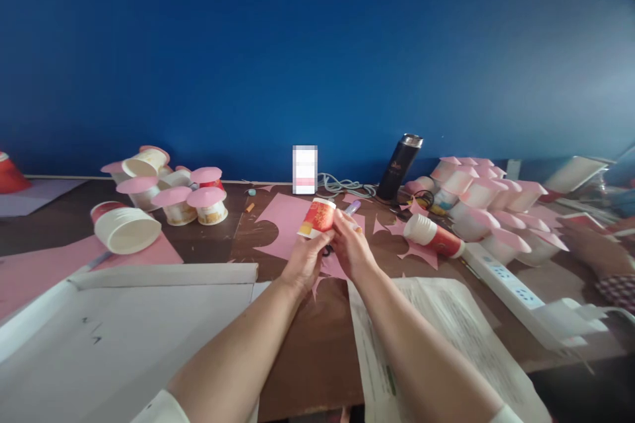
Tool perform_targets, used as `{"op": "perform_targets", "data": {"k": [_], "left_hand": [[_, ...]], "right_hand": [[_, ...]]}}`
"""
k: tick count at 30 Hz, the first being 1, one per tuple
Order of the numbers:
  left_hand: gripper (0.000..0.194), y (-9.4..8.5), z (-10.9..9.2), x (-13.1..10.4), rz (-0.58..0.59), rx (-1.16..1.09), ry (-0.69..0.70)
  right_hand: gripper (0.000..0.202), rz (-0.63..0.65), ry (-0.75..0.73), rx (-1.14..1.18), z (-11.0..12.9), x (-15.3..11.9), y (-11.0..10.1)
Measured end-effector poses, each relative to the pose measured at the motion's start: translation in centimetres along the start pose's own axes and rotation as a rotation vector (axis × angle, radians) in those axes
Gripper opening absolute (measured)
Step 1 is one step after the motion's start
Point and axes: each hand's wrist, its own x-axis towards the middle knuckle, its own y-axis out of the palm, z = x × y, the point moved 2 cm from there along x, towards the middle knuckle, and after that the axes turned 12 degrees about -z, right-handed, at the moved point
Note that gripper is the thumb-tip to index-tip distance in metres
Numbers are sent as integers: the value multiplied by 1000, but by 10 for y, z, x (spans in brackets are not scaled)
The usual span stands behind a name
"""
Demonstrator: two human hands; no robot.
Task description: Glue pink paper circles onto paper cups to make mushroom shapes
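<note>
Over the middle of the table I hold a red and white paper cup [319, 217] with gold print, lying tilted on its side. The fingers of my left hand [303, 261] are closed on its lower edge. My right hand [351, 244] has its fingers closed against the cup's right end. Behind the right fingers shows a purple stick-shaped thing [352, 207]; whether it is held or lies on the table I cannot tell. A small dark curved object [327, 250] is partly hidden between my hands. Cut pink paper [278, 221] lies beneath them.
Paper cups with pink paper tops [207, 201] stand left; several more [486, 192] crowd the right. Stacked cups [434, 236] lie beside a power strip [510, 287]. A black flask [401, 167] and phone [304, 170] stand by the blue wall. Another person's hand [590, 248] is far right.
</note>
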Motion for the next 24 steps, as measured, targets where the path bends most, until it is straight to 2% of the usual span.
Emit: {"op": "perform_targets", "data": {"k": [4,9,13,20,24], "left_hand": [[20,-1,3,1,45,39,28],[31,-8,7,3,61,114,36],[36,-8,7,3,81,142,33],[39,3,3,-4,140,85,-5],[43,2,2,-5,127,80,-25]], "right_hand": [[34,125,-4,28,0,-3,5],[19,193,0,66,-2,-4,6],[17,179,18,52,-4,-2,3],[23,158,47,62,1,1,-1],[17,78,71,126,2,4,-5]]}}
